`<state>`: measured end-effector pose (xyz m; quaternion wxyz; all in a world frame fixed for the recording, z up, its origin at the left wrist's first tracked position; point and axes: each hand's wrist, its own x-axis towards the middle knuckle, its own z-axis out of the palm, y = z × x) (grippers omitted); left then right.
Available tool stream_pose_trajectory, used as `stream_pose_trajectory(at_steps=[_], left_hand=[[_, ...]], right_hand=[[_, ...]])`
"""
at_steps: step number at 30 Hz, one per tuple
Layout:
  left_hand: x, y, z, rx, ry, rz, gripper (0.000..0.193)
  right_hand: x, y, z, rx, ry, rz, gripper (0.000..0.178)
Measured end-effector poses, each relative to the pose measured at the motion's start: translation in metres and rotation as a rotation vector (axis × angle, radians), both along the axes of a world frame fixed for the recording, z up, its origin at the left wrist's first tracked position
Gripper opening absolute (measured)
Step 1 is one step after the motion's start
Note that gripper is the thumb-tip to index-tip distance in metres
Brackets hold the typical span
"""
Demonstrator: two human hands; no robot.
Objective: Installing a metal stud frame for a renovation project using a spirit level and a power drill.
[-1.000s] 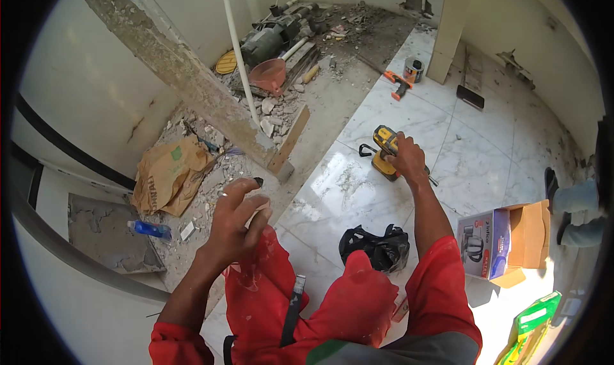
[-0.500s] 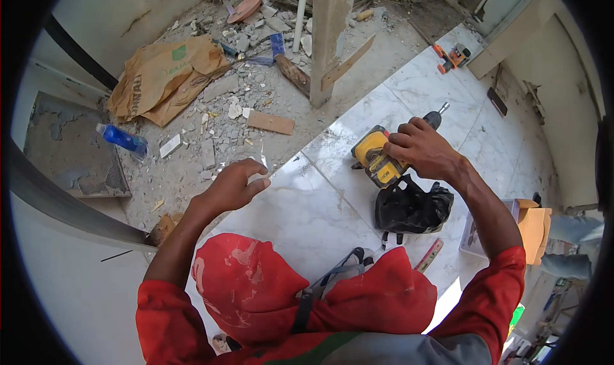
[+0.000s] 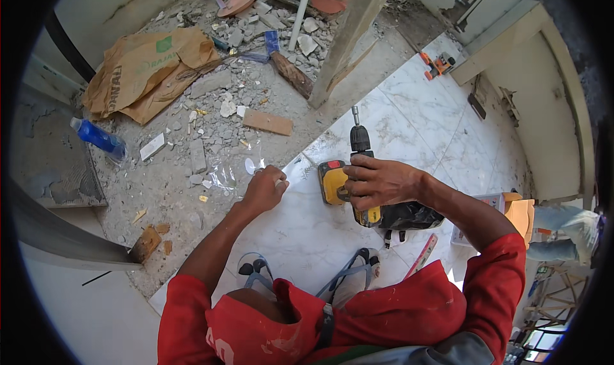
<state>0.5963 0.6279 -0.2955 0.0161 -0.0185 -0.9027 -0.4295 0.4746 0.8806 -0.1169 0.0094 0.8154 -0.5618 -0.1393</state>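
Note:
My right hand (image 3: 389, 183) is closed around a yellow and black cordless drill (image 3: 332, 185). Its black chuck (image 3: 361, 138) with a metal socket bit points away from me. Just beyond the drill's near end, partly under my forearm, lies a black plastic bag (image 3: 416, 217). Left of the drill, my left hand (image 3: 263, 191) has its fingers curled at the edge of the white tiles. A clear plastic wrapper (image 3: 227, 176) with a white round spot spreads out from those fingers over the rubble.
Broken rubble (image 3: 217, 109) covers the left side, with a brown paper sack (image 3: 150, 71) and a blue bottle (image 3: 99, 138). A concrete post (image 3: 352, 39) stands ahead. An orange tool (image 3: 438, 65) lies far right. An open box (image 3: 518, 218) sits near another person's jeans (image 3: 566, 227).
The drill has swung from pointing far right to pointing straight ahead, and moved left with my right hand. My left hand has moved right, its fingers now closed with the wrapper spread more widely.

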Motion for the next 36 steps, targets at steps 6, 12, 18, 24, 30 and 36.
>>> stream_pose_trajectory(at_steps=[6, 12, 18, 24, 30, 36], left_hand=[[-0.134, 0.028, -0.025, -0.408, 0.072, -0.034, 0.020], [-0.206, 0.043, -0.057, -0.720, 0.041, -0.139, 0.024], [-0.220, 0.038, -0.080, -0.794, 0.192, -0.188, 0.017], [-0.169, 0.027, -0.067, -0.231, 0.320, 0.324, 0.008], [-0.025, 0.011, -0.020, 0.387, -0.086, 0.681, 0.019], [0.141, -0.004, 0.038, 0.565, -0.455, 0.868, 0.020]], right_hand=[[-0.005, -0.002, -0.011, -0.088, -0.041, -0.058, 0.029], [-0.010, 0.003, -0.021, -0.074, -0.169, -0.229, 0.031], [-0.002, 0.014, -0.033, -0.201, -0.382, -0.487, 0.046], [0.035, 0.052, -0.112, -0.539, -1.145, -1.246, 0.088], [0.043, 0.041, -0.176, -0.444, -1.039, -1.279, 0.056], [0.039, 0.001, -0.208, -0.816, -1.457, -1.164, 0.040]])
